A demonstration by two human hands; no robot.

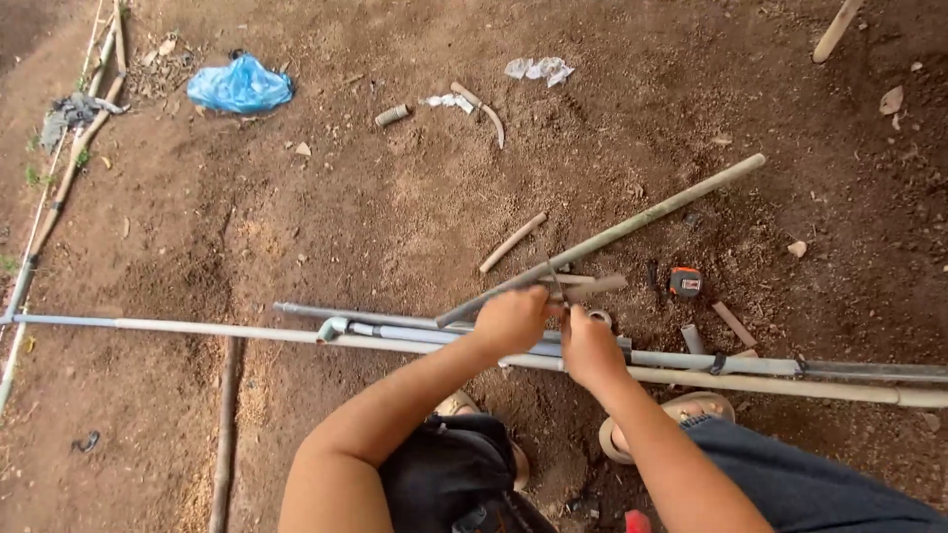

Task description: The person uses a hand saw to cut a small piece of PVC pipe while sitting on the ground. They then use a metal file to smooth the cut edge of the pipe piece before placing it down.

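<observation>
**Holding a long stick at its near end over a row of pipes**

Gripping is what both hands are seen doing at the centre of the frame. The left hand [511,319] is closed around the lower end of a long pale stick [632,227], which runs diagonally from the hands up toward the upper right. The right hand [590,347] is closed just beside it, touching the left, and a short flat piece of wood [595,286] lies just above the 2 hands; whether that piece is pinched by the right hand's fingers cannot be told, since the spot is blurred.

Below the hands, a bundle of long grey and white pipes [415,334] is laid across the dirt floor [346,217] from the left edge to the right edge. An orange tape measure [684,282] sits right of centre, near the stick, with short offcuts [734,324] beside it. A short loose stick [513,242] lies just above centre, and a blue plastic bag [240,86] is seen at the upper left, well apart from the work.

The step in hand is judged to be work on the stick's near end, steadied by 1 hand and handled by the other. A firm hold by the left hand would be called for, so that the long free end is not swung across the pipes.
</observation>
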